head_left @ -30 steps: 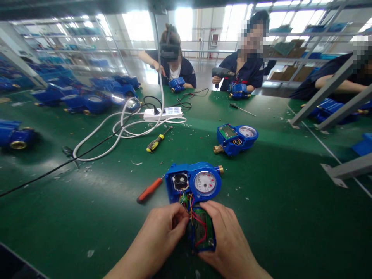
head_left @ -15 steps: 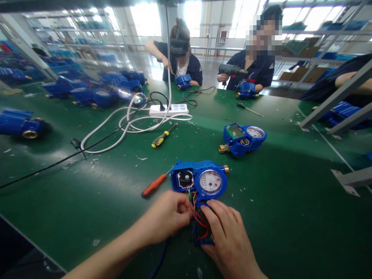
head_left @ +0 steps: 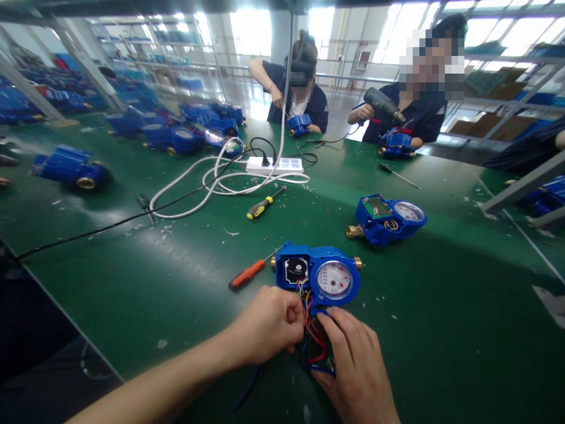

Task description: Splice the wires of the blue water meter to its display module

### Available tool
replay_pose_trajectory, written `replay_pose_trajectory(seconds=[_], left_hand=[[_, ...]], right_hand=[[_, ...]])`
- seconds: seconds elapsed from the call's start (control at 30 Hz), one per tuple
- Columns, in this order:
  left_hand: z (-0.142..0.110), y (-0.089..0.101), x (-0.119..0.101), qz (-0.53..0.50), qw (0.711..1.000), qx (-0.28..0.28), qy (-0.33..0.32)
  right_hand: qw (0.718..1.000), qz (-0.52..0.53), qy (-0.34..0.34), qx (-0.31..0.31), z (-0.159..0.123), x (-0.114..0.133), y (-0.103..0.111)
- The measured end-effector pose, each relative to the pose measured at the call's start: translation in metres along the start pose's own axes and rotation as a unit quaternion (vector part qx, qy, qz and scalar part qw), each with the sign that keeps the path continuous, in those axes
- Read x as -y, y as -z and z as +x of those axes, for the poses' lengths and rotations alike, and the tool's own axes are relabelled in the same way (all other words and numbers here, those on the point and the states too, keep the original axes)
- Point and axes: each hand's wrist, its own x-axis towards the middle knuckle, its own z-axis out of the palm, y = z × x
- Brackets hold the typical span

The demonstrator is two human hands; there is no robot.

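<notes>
A blue water meter (head_left: 335,280) with a round dial and brass ends lies in front of me, its square compartment uncovered. Coloured wires (head_left: 308,299) run from it to a circuit board in a blue cover (head_left: 320,347) just below. My left hand (head_left: 278,321) is closed in a pinch at these wires; its fingertips partly hide what they grip. My right hand (head_left: 353,353) curls around the cover's right side and holds it, fingers over the top edge. An orange screwdriver (head_left: 248,275) lies left of the meter, its tip close to the brass end.
A second meter (head_left: 388,219) sits at the right, a yellow-black screwdriver (head_left: 260,208) farther back. A power strip (head_left: 274,166) with looped white cable (head_left: 185,213) lies beyond. More blue meters (head_left: 183,138) stand at left. Across the table, one co-worker holds a heat gun (head_left: 383,105).
The view has swung left, so everything sits farther right in the picture. Both hands keep their places at the wires and the cover. The co-worker's heat gun now points more downward.
</notes>
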Motion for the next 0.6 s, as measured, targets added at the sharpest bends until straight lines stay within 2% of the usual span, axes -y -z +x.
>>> replay_pose_trajectory(seconds=[0.23,0.43,0.6], left_hand=[[-0.004,-0.016,0.007,-0.069,0.995,-0.077,-0.001],[-0.008,-0.024,0.014,-0.164,0.98,-0.116,-0.011],[-0.009,-0.028,0.021,-0.224,0.966,-0.126,-0.017]], right_hand=[[0.999,-0.013,-0.04,-0.035,-0.001,0.006,-0.005],[0.998,-0.031,-0.003,-0.05,-0.002,0.001,-0.008],[0.999,-0.032,-0.004,-0.04,-0.003,0.002,-0.009]])
